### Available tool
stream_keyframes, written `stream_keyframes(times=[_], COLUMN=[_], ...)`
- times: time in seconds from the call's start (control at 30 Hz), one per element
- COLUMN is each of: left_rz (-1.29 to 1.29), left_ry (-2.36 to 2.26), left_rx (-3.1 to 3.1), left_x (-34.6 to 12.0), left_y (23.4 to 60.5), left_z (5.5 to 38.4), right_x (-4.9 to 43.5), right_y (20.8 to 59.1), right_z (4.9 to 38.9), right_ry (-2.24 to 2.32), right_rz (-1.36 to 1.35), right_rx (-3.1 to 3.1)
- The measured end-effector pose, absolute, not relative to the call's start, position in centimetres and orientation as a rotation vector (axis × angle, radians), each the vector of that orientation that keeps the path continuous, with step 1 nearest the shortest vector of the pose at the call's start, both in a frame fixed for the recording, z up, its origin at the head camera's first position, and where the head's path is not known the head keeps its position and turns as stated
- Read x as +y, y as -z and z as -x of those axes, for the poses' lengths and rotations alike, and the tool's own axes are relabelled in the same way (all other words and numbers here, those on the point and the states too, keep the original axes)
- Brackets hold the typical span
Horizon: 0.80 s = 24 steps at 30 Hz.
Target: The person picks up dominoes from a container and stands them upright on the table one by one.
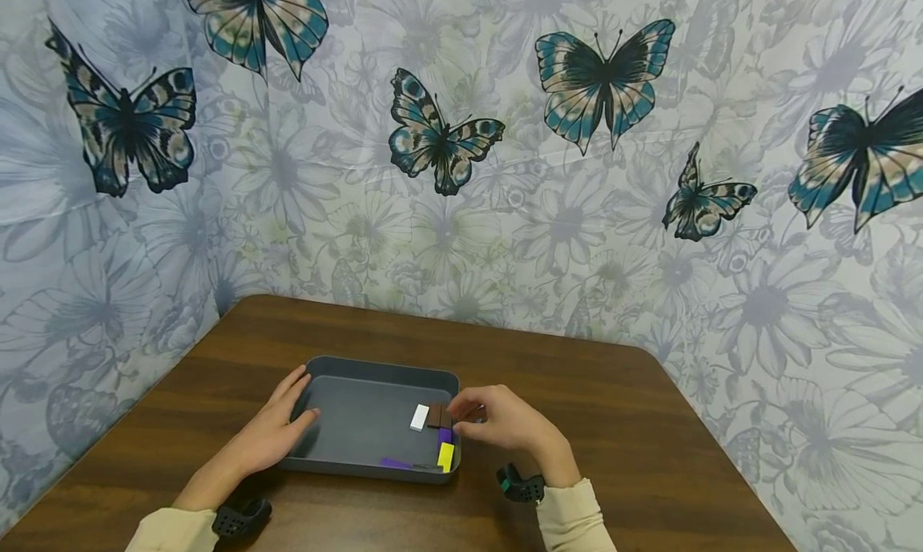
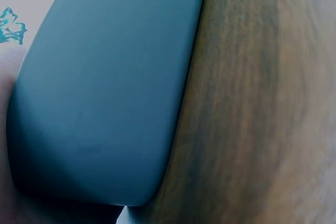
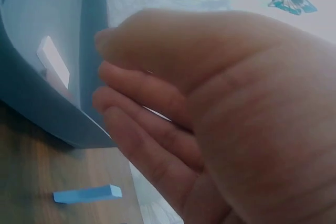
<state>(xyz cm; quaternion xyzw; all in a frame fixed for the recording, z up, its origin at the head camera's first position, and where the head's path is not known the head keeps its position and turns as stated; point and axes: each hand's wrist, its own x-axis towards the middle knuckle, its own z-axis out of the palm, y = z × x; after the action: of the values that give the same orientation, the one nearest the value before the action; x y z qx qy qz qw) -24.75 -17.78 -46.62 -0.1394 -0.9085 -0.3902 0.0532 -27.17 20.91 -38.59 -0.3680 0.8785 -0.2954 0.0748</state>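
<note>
Right hand (image 1: 506, 421) at the right edge of the tray (image 1: 353, 416), fingers bent, narrowly parted, nothing visibly held; brown blocks (image 1: 434, 416) just left, long axes front-to-back; spread left hand (image 1: 268, 433) farther

grey tray (image 1: 353, 412): level | inside, right end: white block (image 1: 420, 417), brown blocks (image 1: 435, 415), purple block (image 1: 445, 436), yellow block (image 1: 445, 457)
</note>
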Motion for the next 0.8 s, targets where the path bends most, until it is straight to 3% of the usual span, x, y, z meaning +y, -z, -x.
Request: stream_keyframes(times=[0.8], left_rz=[0.419], left_ry=[1.207], left_rx=[-2.76], left_x=[-17.8], left_y=[46.6], left_z=[24.8], right_x=[18.4], right_y=[40.0], right_z=[26.8], right_ry=[0.839], right_rz=[1.162], right_rx=[2.526])
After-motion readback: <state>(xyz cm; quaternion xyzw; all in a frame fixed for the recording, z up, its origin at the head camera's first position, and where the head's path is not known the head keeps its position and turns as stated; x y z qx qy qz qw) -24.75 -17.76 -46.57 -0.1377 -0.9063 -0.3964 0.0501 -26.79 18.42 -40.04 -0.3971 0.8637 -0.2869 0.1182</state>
